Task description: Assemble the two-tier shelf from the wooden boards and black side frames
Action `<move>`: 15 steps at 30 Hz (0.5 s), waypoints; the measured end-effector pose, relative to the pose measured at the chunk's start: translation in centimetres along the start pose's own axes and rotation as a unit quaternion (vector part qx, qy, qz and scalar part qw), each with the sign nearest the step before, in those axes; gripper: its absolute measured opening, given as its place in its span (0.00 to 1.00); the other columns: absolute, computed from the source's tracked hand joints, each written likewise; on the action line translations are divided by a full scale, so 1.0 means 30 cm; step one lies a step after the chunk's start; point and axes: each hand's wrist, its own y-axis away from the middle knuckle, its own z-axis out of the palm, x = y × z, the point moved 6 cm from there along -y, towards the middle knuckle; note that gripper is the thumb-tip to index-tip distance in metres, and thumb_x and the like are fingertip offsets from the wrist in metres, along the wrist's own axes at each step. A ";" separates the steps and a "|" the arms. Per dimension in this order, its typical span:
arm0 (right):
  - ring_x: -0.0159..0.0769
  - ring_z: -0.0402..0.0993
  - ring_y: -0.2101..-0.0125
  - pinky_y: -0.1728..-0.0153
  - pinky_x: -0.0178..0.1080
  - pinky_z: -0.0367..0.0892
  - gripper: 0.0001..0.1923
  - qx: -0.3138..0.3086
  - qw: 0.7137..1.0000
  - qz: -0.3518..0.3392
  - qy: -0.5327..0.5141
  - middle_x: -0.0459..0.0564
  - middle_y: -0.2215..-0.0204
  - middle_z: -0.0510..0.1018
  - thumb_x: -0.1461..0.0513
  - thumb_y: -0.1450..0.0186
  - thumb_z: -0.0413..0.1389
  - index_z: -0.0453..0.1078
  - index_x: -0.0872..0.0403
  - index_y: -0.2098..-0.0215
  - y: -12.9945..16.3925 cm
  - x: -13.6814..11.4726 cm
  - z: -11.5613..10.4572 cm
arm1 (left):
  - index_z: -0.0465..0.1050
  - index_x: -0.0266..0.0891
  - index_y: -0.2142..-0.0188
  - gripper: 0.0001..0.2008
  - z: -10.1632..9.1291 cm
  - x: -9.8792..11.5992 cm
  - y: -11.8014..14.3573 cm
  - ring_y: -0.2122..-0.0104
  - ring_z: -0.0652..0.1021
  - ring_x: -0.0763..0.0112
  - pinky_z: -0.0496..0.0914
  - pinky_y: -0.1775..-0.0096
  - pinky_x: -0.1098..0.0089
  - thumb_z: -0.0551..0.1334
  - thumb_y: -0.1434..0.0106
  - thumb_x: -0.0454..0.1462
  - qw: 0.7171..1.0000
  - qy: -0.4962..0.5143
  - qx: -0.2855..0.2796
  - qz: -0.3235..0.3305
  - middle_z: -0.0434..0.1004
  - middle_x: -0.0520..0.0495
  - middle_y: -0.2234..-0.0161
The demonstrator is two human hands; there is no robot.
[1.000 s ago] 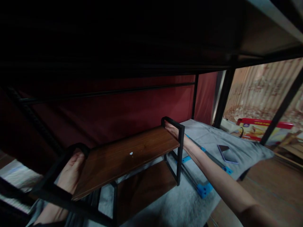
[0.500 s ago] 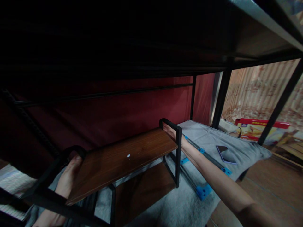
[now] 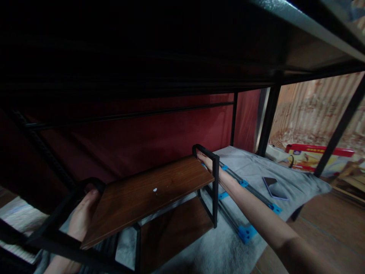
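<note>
A small two-tier shelf [image 3: 148, 194] with brown wooden boards and black metal side frames stands in front of me, tilted in view. My left hand [image 3: 84, 213] grips its left end, thumb side up by the board's edge, with the fingers partly hidden by the frame. At the far right end, my right hand [image 3: 205, 160] holds the looped side frame, its fingertips partly hidden behind the metal. A small white spot marks the upper board. Whether the shelf rests on the grey cloth [image 3: 205, 251] or is held off it, I cannot tell.
Dark rails with blue plastic brackets [image 3: 246, 233] lie on the cloth to the right, near a phone [image 3: 274, 188]. Overhead runs a dark panel [image 3: 308, 53] on black posts. Red sheeting [image 3: 159, 140] hangs behind. A red and yellow box [image 3: 316, 158] sits further right.
The view has shifted slightly, so most things appear a little further right. Both hands keep their hold on the shelf, which has hardly moved.
</note>
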 end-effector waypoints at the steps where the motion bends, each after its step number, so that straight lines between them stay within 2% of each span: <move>1: 0.32 0.64 0.74 0.70 0.37 0.63 0.21 0.000 1.000 0.003 0.001 0.43 0.78 0.69 0.44 0.48 0.62 0.64 0.51 0.76 0.003 -0.002 0.004 | 0.74 0.48 0.67 0.15 0.000 -0.018 -0.007 0.64 0.80 0.60 0.75 0.60 0.65 0.69 0.53 0.48 1.000 0.021 -0.011 -0.015 0.81 0.58 0.71; 2: 0.32 0.62 0.75 0.71 0.36 0.62 0.23 0.002 1.000 0.005 0.003 0.43 0.79 0.68 0.43 0.48 0.62 0.62 0.51 0.77 0.004 -0.005 0.008 | 0.74 0.48 0.67 0.14 0.000 -0.035 -0.012 0.65 0.80 0.63 0.75 0.61 0.66 0.69 0.52 0.46 0.998 0.049 -0.018 -0.030 0.80 0.60 0.71; 5: 0.31 0.60 0.76 0.73 0.36 0.60 0.24 0.006 1.000 -0.007 0.011 0.43 0.79 0.66 0.42 0.48 0.62 0.60 0.51 0.77 0.001 -0.018 0.021 | 0.73 0.49 0.67 0.10 -0.007 -0.057 -0.010 0.70 0.78 0.68 0.74 0.65 0.69 0.68 0.49 0.42 0.994 0.093 0.010 -0.051 0.78 0.63 0.74; 8: 0.30 0.58 0.76 0.73 0.36 0.59 0.23 0.011 0.999 -0.027 0.035 0.43 0.79 0.65 0.43 0.47 0.60 0.60 0.51 0.77 -0.007 -0.030 0.028 | 0.72 0.48 0.67 0.08 -0.002 -0.058 0.003 0.73 0.76 0.66 0.74 0.66 0.67 0.66 0.48 0.42 0.993 0.088 0.030 -0.068 0.76 0.62 0.76; 15: 0.36 0.67 0.69 0.65 0.39 0.66 0.14 0.039 0.992 -0.042 0.112 0.44 0.75 0.70 0.49 0.40 0.54 0.63 0.50 0.71 -0.022 -0.026 0.011 | 0.69 0.47 0.70 0.08 -0.001 -0.070 -0.025 0.74 0.76 0.66 0.73 0.65 0.65 0.65 0.46 0.45 0.998 0.049 0.013 -0.036 0.75 0.62 0.77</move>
